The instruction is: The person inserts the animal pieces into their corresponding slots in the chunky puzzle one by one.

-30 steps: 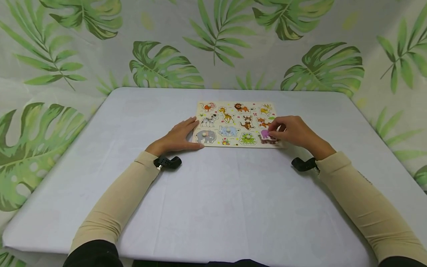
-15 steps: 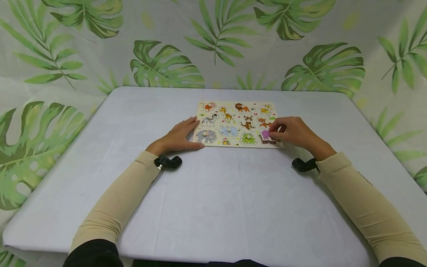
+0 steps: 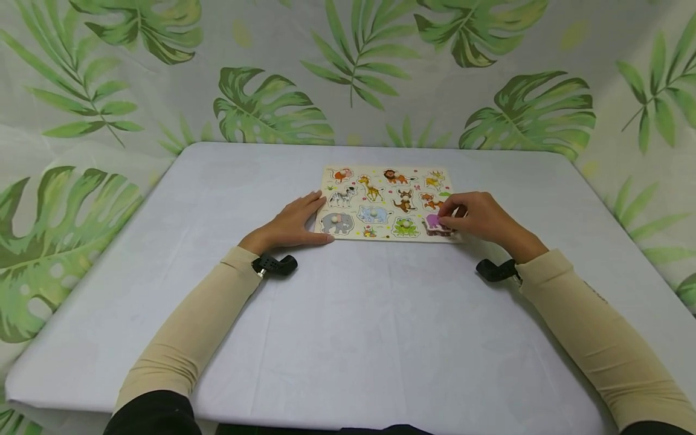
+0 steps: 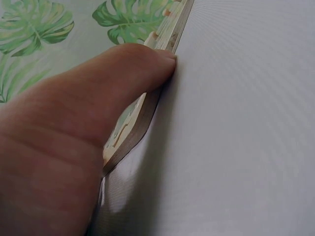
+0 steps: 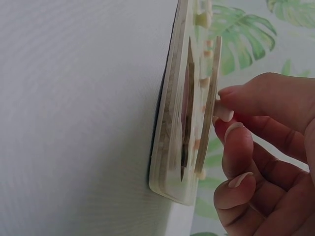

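A wooden animal puzzle board (image 3: 388, 238) lies flat on the table, its knobbed pieces showing an elephant (image 3: 337, 225), a frog (image 3: 405, 227), a lion (image 3: 396, 176) and others. At its near right corner my right hand (image 3: 481, 214) pinches the small knob of a purple puzzle piece (image 3: 433, 222). In the right wrist view that piece (image 5: 211, 98) stands apart from the board, over a cut-out recess (image 5: 187, 118). My left hand (image 3: 290, 225) rests against the board's left side with fingers extended. Its thumb (image 4: 123, 69) lies along the near edge in the left wrist view.
A white cloth (image 3: 348, 326) covers the table. Behind it hangs a leaf-patterned backdrop (image 3: 370, 121). A black wrist camera is strapped to each arm, the left one (image 3: 276, 264) and the right one (image 3: 495, 270) both close over the tabletop.
Almost nothing differs: both hands, the board and the pinched purple piece hold their places, with only a slight shift of the head view.
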